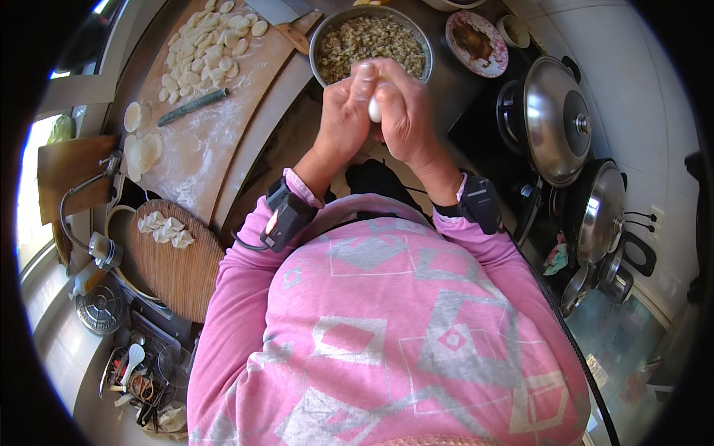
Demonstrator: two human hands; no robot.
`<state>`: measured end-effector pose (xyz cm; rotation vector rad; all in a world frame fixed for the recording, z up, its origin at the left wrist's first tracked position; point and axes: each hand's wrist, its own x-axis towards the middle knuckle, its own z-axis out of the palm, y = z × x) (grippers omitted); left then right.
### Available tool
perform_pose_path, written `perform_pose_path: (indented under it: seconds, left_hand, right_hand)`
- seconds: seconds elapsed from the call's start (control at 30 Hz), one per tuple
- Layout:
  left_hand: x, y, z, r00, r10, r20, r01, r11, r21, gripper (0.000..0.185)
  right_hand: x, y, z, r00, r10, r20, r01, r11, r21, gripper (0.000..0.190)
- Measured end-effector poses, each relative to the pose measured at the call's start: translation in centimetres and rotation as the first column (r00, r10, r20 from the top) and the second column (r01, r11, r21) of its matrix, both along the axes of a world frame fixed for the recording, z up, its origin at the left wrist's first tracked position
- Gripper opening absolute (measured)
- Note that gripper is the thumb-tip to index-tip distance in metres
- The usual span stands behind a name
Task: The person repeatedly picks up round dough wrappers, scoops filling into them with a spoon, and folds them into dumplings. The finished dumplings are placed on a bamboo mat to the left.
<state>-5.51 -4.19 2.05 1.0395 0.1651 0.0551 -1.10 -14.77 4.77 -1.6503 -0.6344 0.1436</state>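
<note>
My left hand (348,108) and my right hand (404,111) are pressed together around a white dumpling (375,110), mostly hidden between the fingers. They are over the near edge of a metal bowl of chopped filling (346,42). Many small dough discs (206,53) are heaped on the floured wooden board (237,120). A dark green rolling pin (193,107) lies below them, and rolled wrappers (146,153) are at the board's left. Several folded dumplings (165,229) sit on a round wooden board (178,267).
A cleaver (287,19) lies beside the bowl. To the right are a patterned plate (477,43), a lidded wok (558,120) and a second lidded pan (602,212). At left, a faucet (70,206) rises near the sink, and a utensil basket (142,373) stands lower down.
</note>
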Motion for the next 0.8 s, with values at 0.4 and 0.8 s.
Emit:
perform_pose_path:
  seconds: [0.4, 0.8]
  left_hand:
    - [-0.3, 3.2, -0.4, 0.996, -0.076, 0.047, 0.090, 0.845, -0.527, 0.073]
    - [-2.9, 5.0, -1.3, 0.996, -0.077, 0.034, 0.084, 0.916, -0.391, 0.073]
  right_hand:
    - [1.1, -1.1, -0.8, 0.966, -0.078, -0.245, 0.079, 0.997, -0.003, 0.023]
    - [0.0, 2.4, 0.0, 0.993, 0.007, 0.119, 0.006, 0.994, -0.109, 0.007]
